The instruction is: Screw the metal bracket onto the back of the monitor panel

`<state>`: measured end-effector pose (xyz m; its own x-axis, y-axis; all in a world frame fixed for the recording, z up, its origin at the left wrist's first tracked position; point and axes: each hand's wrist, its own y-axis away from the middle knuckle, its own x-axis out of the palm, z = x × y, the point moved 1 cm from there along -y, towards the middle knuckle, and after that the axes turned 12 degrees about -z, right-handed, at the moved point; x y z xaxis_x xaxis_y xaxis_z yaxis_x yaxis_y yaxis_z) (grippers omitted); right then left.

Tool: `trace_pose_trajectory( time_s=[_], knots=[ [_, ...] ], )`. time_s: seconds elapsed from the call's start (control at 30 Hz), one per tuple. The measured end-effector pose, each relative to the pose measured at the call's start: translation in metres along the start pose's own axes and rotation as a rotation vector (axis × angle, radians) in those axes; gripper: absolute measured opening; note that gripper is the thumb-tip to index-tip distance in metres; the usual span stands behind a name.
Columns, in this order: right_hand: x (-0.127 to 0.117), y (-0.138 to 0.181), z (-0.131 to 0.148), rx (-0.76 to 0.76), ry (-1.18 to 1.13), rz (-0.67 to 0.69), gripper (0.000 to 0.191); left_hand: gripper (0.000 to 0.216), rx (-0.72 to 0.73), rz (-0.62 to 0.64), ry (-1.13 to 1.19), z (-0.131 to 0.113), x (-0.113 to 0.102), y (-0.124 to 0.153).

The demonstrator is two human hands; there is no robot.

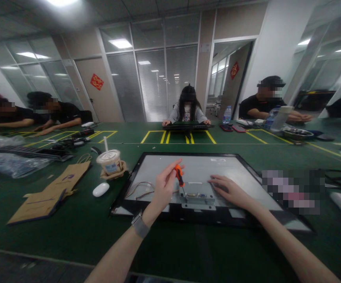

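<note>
My left hand (165, 184) grips an orange and black screwdriver (179, 175), its shaft slanting down to the left part of a metal bracket (198, 199) with connector ports. Whether the tip sits in a screw is too small to tell. Beneath lies a flat display panel (194, 169) with a black frame and a grey back. My right hand (231, 191) rests flat on that grey back, right of the bracket, fingers stretched out and holding nothing. A few thin cables (142, 190) run across the panel's left side.
Left of the panel stand an iced drink cup (109, 161) in a cardboard holder and a white mouse (101, 190). Farther left lies a brown paper bag (52, 190). Across the green table (70, 236), a person (187, 106) handles a dark panel. Other people sit at both sides.
</note>
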<state>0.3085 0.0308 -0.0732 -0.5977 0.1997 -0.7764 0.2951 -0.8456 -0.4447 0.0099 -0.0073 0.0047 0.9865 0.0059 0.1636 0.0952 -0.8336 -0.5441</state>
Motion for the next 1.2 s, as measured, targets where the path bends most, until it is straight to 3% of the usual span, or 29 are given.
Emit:
trace_pose_trajectory(
  time_s=[0.3, 0.57, 0.9, 1.2],
  knots=[
    [-0.0024, -0.0005, 0.0039, 0.025, 0.001, 0.022, 0.045, 0.019, 0.202, -0.091, -0.162, 0.0060, -0.0042, -0.0038],
    [-0.0016, -0.0007, 0.0046, 0.024, -0.005, 0.020, 0.044, 0.032, 0.076, -0.010, -0.030, 0.0019, -0.0013, -0.0009],
    [-0.0023, -0.0011, 0.0044, 0.023, 0.003, 0.028, 0.043, 0.015, 0.229, -0.126, -0.191, 0.0035, -0.0035, -0.0056],
    [-0.0022, -0.0008, 0.0061, 0.013, 0.016, 0.025, 0.045, 0.031, 0.107, -0.008, -0.076, -0.0027, -0.0044, -0.0061]
  ],
)
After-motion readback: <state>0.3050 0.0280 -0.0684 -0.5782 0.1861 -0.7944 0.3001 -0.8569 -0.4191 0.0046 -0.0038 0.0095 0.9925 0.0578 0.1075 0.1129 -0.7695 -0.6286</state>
